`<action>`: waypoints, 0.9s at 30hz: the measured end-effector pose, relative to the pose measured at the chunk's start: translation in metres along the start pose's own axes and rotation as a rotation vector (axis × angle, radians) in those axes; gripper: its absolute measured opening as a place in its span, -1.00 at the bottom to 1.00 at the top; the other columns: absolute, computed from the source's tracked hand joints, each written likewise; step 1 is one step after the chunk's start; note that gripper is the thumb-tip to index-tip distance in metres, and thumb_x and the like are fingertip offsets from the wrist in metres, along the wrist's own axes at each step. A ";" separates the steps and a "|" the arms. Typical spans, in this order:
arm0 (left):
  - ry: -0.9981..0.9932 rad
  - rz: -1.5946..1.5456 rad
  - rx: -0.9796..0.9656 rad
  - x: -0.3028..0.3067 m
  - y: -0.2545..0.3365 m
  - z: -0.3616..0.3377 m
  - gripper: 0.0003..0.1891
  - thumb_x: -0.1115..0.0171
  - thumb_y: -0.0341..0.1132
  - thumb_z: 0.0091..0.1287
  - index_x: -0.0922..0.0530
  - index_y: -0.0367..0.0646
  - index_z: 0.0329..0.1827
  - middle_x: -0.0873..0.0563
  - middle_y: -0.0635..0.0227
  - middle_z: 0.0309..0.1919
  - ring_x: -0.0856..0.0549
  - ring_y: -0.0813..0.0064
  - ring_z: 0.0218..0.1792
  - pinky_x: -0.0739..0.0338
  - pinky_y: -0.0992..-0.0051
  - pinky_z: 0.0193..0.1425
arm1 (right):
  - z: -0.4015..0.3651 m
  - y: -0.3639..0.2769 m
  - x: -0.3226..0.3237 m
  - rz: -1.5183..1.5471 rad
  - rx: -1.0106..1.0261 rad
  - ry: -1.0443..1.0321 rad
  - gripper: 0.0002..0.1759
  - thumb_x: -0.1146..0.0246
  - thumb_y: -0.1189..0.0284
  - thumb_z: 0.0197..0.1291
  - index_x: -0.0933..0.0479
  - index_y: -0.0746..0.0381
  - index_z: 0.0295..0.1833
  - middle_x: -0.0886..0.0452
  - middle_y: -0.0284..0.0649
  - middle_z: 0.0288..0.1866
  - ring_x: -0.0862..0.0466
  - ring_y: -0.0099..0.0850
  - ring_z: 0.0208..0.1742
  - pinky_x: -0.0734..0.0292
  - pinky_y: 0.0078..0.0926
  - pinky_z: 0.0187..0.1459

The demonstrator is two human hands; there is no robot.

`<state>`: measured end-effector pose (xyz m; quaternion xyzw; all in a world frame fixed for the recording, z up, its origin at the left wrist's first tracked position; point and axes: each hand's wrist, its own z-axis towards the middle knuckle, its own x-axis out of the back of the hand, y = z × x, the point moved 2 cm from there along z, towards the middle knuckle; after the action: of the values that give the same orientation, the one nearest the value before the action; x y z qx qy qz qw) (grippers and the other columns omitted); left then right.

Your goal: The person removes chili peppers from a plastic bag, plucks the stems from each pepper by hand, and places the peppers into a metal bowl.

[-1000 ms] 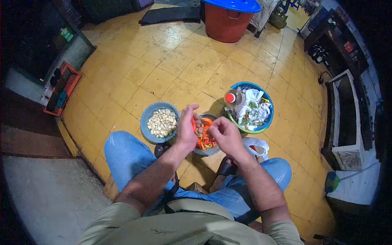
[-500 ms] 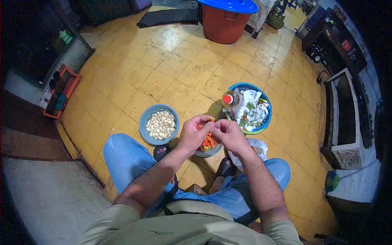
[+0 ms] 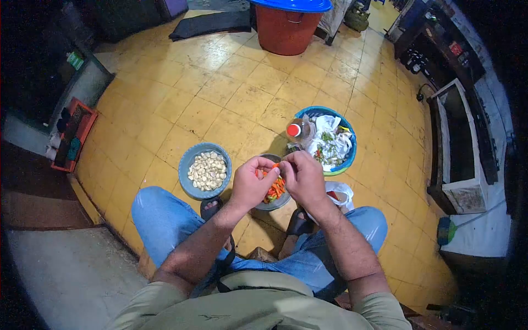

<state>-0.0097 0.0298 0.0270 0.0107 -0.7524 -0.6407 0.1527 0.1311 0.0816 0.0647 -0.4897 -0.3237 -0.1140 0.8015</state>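
Observation:
My left hand (image 3: 254, 182) is closed on a small red chili pepper (image 3: 275, 164), its fingers curled round and thumb pressed up. From the other side, my right hand (image 3: 306, 177) pinches at the same chili, and the fingertips of both hands nearly meet. Below them stands a grey bowl (image 3: 273, 205) holding red and orange chilies (image 3: 275, 191), partly covered by my hands. To the left is a blue-grey basin (image 3: 186, 181) with peeled garlic cloves (image 3: 207, 171).
A blue basket (image 3: 352, 144) with plastic bags, green scraps and a red-capped bottle (image 3: 294, 130) stands beyond my right hand. Near my right knee lies a white plastic bag (image 3: 344, 192). Farther off are a red bucket (image 3: 287, 34) and an orange crate (image 3: 82, 135).
The view has shifted slightly, so the floor things sit a little farther left. My hands stay together over the bowl; the chili's green end that showed above my fingers is now out of sight.

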 end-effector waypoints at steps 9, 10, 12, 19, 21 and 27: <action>0.008 0.099 -0.321 -0.002 -0.019 0.006 -0.77 -0.42 -0.38 0.16 -0.63 -0.21 -0.15 -0.57 0.49 -0.43 -0.47 0.78 -0.44 -0.38 0.62 -0.40 | 0.014 0.017 0.019 0.046 -0.158 -0.163 -0.91 -0.27 0.52 0.11 -0.57 0.35 -0.32 -0.64 0.00 -0.41 -0.67 -0.09 -0.34 -0.54 -0.27 -0.28; -0.029 0.190 -0.267 -0.001 -0.014 0.004 -0.74 -0.43 -0.38 0.14 -0.63 -0.21 -0.12 -0.58 0.46 -0.37 -0.49 0.75 -0.40 -0.42 0.60 -0.35 | 0.017 0.024 0.027 0.049 -0.209 -0.129 -0.88 -0.26 0.50 0.13 -0.60 0.35 -0.29 -0.67 0.00 -0.37 -0.69 -0.12 -0.32 -0.56 -0.31 -0.26; -0.058 0.281 -0.205 -0.002 -0.016 0.005 -0.71 -0.44 -0.38 0.13 -0.63 -0.21 -0.08 -0.60 0.43 -0.31 -0.51 0.73 -0.37 -0.45 0.58 -0.30 | 0.026 0.050 0.045 0.070 -0.256 -0.020 -0.82 -0.25 0.49 0.13 -0.64 0.34 -0.19 -0.70 -0.01 -0.33 -0.71 -0.16 -0.30 -0.58 -0.34 -0.21; -0.202 -0.583 0.238 -0.001 -0.015 0.005 -0.37 -0.16 -0.11 0.42 -0.15 -0.09 0.47 -0.53 0.38 -0.23 -0.38 0.68 -0.55 -0.28 0.63 -0.56 | 0.029 0.075 0.063 -0.232 -0.161 0.211 -0.76 -0.28 0.46 0.12 -0.65 0.30 -0.08 -0.68 0.01 -0.18 -0.70 -0.20 -0.15 -0.59 -0.35 -0.10; -0.285 -0.871 0.267 0.000 -0.019 0.005 -0.29 0.19 0.17 0.51 0.10 -0.04 0.55 -0.52 0.30 -0.16 -0.37 0.68 -0.56 -0.22 0.61 -0.64 | 0.023 0.057 0.044 -0.013 -0.171 0.012 -0.74 -0.27 0.48 0.11 -0.64 0.28 -0.06 -0.67 -0.02 -0.19 -0.68 -0.17 -0.15 -0.57 -0.34 -0.09; -0.360 -0.853 0.268 -0.003 -0.019 0.004 -0.16 0.36 0.35 0.43 0.23 -0.01 0.58 -0.54 0.20 -0.11 -0.51 0.54 -0.43 -0.41 0.50 -0.49 | 0.000 0.010 -0.007 0.135 0.268 -0.366 -0.65 -0.38 0.51 -0.02 -0.65 0.17 -0.03 -0.59 -0.18 -0.25 -0.58 -0.26 -0.14 -0.49 -0.33 -0.08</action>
<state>-0.0110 0.0310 0.0073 0.2267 -0.7714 -0.5351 -0.2592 0.1307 0.0858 0.0539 -0.4122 -0.4425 0.0746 0.7929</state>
